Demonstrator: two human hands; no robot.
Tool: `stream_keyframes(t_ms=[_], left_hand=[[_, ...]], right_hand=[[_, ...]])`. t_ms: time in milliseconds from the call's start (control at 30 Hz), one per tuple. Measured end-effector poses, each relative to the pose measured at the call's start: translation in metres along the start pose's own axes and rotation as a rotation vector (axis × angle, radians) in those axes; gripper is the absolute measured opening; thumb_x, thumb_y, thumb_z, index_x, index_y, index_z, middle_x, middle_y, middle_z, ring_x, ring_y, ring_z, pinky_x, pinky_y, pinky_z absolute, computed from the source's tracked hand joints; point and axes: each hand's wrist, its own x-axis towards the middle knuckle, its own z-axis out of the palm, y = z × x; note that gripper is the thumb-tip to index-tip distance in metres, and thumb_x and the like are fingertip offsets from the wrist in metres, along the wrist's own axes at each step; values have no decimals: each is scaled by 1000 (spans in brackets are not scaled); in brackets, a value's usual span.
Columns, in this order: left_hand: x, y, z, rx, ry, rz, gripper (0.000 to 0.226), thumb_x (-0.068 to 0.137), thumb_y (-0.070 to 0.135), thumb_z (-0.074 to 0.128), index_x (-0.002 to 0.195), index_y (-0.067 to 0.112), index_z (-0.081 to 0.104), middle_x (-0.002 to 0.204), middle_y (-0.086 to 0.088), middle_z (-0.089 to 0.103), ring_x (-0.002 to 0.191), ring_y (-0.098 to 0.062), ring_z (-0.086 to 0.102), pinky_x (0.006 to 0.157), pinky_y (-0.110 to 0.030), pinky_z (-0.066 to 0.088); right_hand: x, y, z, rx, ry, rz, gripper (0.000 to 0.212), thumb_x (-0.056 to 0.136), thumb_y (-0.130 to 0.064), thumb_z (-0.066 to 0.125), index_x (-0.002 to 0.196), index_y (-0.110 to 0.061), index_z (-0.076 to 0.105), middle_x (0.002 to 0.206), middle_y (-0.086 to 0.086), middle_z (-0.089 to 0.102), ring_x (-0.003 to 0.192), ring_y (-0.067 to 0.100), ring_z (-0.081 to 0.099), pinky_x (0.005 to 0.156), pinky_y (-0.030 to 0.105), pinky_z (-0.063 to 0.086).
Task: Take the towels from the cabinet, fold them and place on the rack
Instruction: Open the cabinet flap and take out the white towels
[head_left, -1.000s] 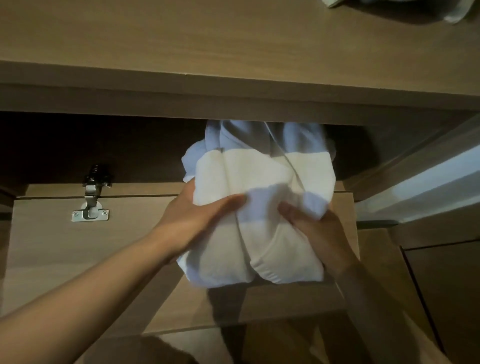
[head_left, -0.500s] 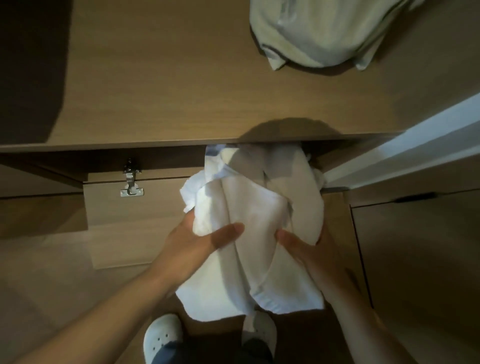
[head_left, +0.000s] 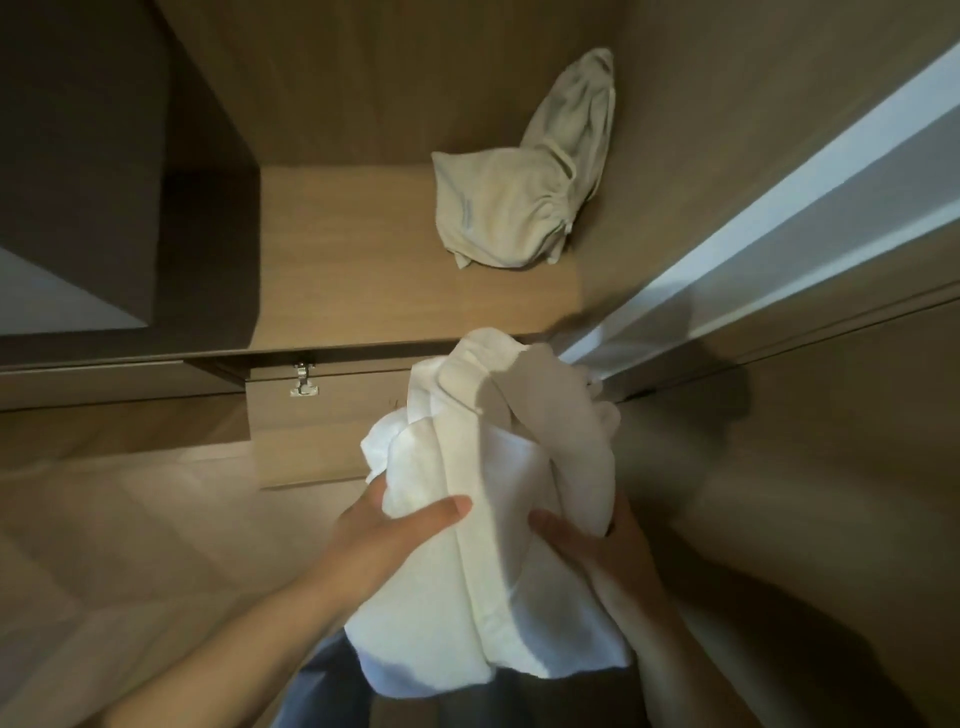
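Two towels are in my feed. The white towel (head_left: 483, 545) is bunched up and held in front of the shelf (head_left: 363, 270), below its front edge and toward its right end, outside the cabinet. Its top folds rise about to the level of that edge, and its lower hem hangs over dark clothing (head_left: 322, 675) at the bottom of my view. The left grip (head_left: 384, 540) holds the towel's left side, with the thumb laid across the front of the cloth and the fingers curled out of sight behind it. The right grip (head_left: 597, 551) holds the right side the same way, thumb pressed into the fabric and fingers hidden under a fold that drapes over the wrist. Both grips are clenched on the cloth and near each other, with a ridge of towel between the thumbs. The second one, a beige towel (head_left: 514, 208), lies crumpled on the shelf at its back right, with one part slumped up against the cabinet's right wall. Below the shelf's front edge, left of the white towel, I see a metal hinge (head_left: 304, 382) on a wooden panel (head_left: 322, 431). Wooden floor (head_left: 130, 545) spreads out below and left of the shelf, and a pale strip (head_left: 779, 197) runs diagonally past the shelf's right end
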Motion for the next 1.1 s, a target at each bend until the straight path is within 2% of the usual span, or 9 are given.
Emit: stream_keyframes(t_ms=[100, 200, 333, 467, 600, 767, 867, 1000, 1100], left_hand=[[-55, 30, 2, -6, -9, 46, 94, 37, 80, 76, 120, 48, 49, 110, 15, 65, 99, -10, 61, 78, -31, 51], [-101, 62, -1, 3, -17, 125, 93, 42, 79, 75, 124, 47, 48, 113, 13, 65, 101, -13, 63, 80, -34, 52], [-148, 106, -6, 8, -8, 263, 82, 49, 81, 73, 121, 49, 50, 112, 16, 66, 101, -11, 64, 81, -35, 53], [-186, 151, -14, -1, 45, 386, 58, 50, 82, 72, 99, 67, 45, 101, 32, 61, 94, 2, 58, 64, -19, 41], [-218, 186, -23, 2, 162, 487, 56, 47, 87, 67, 91, 76, 34, 101, 36, 49, 90, 2, 50, 66, -20, 37], [-252, 204, -50, -31, 279, 603, 103, 41, 93, 62, 132, 55, 32, 127, 24, 49, 111, -10, 52, 90, -35, 41], [-273, 208, -76, -128, 331, 653, 76, 48, 84, 67, 117, 59, 43, 117, 29, 55, 103, -1, 55, 82, -27, 45], [-300, 205, -126, -223, 409, 695, 45, 52, 76, 69, 91, 69, 49, 103, 34, 57, 98, 0, 56, 86, -35, 45], [-316, 197, -171, -245, 467, 751, 55, 48, 78, 66, 99, 63, 51, 104, 33, 62, 103, -6, 59, 87, -32, 46]], right_hand=[[-53, -34, -27, -30, 12, -60, 120, 35, -74, 84, 140, -37, 42, 131, -11, 57, 119, 17, 56, 105, 46, 43], [-86, -73, -51, -34, 3, -151, 104, 45, -69, 85, 136, -39, 43, 128, -16, 58, 112, 5, 60, 92, 25, 49], [-117, -114, -80, 14, -577, -244, 55, 80, -38, 77, 125, -36, 46, 119, -19, 58, 118, 11, 56, 87, 15, 48], [-137, -168, -87, 128, -22, -438, 79, 61, -41, 83, 131, -28, 49, 120, -8, 60, 111, 14, 59, 92, 31, 49], [-158, -212, -98, 141, -81, -560, 79, 51, -57, 84, 120, -58, 44, 116, -25, 59, 103, 1, 57, 75, 25, 48], [-175, -263, -90, 58, -117, -697, 88, 51, -65, 85, 126, -56, 41, 120, -26, 56, 104, 1, 56, 73, 25, 47], [-192, -299, -71, 23, -184, -780, 78, 47, -69, 85, 112, -66, 42, 114, -31, 57, 103, -2, 56, 71, 23, 48], [-210, -341, -23, -25, -296, -917, 88, 50, -69, 83, 127, -60, 40, 126, -28, 54, 116, 4, 54, 91, 34, 52], [-224, -366, 27, -50, -373, -996, 89, 56, -67, 82, 131, -61, 35, 121, -41, 50, 111, -6, 52, 77, 15, 50]])
